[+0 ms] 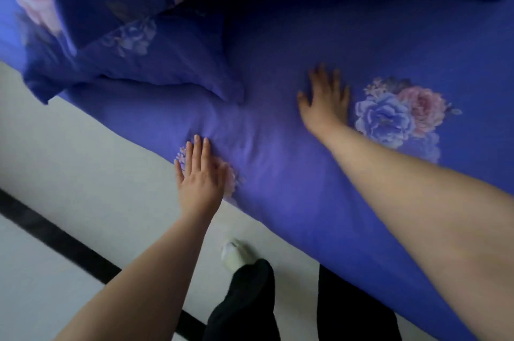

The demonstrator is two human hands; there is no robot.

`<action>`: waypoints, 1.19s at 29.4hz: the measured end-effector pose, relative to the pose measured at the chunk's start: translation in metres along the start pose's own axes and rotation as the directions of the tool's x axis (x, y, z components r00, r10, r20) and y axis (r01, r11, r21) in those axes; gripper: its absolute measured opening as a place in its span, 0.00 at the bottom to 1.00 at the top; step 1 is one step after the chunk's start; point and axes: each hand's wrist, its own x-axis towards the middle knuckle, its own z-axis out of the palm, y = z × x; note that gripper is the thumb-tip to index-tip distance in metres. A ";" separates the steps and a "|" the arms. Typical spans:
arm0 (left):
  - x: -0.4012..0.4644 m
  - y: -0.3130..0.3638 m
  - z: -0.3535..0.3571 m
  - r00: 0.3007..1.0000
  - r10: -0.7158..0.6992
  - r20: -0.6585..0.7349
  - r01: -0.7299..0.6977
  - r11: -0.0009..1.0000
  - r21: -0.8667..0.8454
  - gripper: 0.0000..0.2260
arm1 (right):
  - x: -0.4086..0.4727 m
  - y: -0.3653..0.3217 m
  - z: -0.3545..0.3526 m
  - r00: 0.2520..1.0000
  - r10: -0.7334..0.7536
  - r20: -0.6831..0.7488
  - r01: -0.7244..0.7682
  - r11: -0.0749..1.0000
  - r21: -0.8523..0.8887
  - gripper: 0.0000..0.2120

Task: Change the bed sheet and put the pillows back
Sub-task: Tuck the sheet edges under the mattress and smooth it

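A: Where are the hands?
B: Left hand (199,175) lies flat at the blue floral sheet (292,174)'s edge; right hand (326,100) presses flat farther in.
A: Pillows?
B: 1 pillow (155,62) just beyond the left fingertips

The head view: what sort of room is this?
Most likely a bedroom: a bed under a blue floral sheet, a matching pillow on it, both hands pressed flat on the sheet.

Looks like a home bedroom: bed (278,179) dressed in a blue floral sheet (375,43), matching pillow (155,62) on top, pale tiled floor (83,146) alongside
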 end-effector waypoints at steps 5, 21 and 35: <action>0.069 -0.075 -0.038 0.978 0.163 -0.131 -0.170 0.984 -0.044 0.22 | -0.118 -0.150 0.093 0.572 -0.582 0.578 0.672 0.736 0.076 0.24; 0.216 -0.354 -0.156 0.990 -0.131 0.051 0.135 0.987 -0.090 0.21 | -0.064 -0.492 0.105 0.935 -0.335 0.115 0.248 0.852 0.461 0.12; 0.434 -0.360 -0.256 0.833 0.546 0.086 -0.552 0.826 0.108 0.25 | 0.160 -0.624 0.080 0.961 0.217 0.173 -0.261 0.486 0.834 0.27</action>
